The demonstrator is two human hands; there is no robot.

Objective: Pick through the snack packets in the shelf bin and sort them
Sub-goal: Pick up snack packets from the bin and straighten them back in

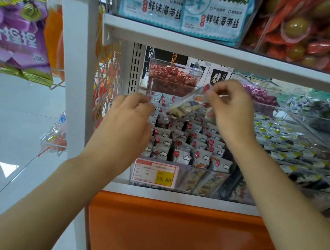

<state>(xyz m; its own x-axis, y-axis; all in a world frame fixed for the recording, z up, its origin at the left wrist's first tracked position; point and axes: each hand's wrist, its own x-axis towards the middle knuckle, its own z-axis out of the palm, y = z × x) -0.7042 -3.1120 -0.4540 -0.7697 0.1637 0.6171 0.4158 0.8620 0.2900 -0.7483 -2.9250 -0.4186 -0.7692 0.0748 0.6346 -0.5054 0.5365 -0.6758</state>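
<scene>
One head-worn wide-angle view, lines bowed at edges. Faces forward and down into the clear plastic shelf bin (pixel 200 181) on the white metal shelf (pixel 170 196). Close, at arm's reach: left hand (pixel 131 115) and right hand (pixel 232 111), pinching a small clear snack packet (pixel 184 105), sit mid-frame.

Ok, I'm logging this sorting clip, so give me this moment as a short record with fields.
right hand: pinches held packet by its upper end
left hand: fingers curled near the packet's lower end; contact unclear
held packet: tilted, in the air above the bin
bin: clear, packets standing in rows
price tag: on bin front, reads 15.80
</scene>
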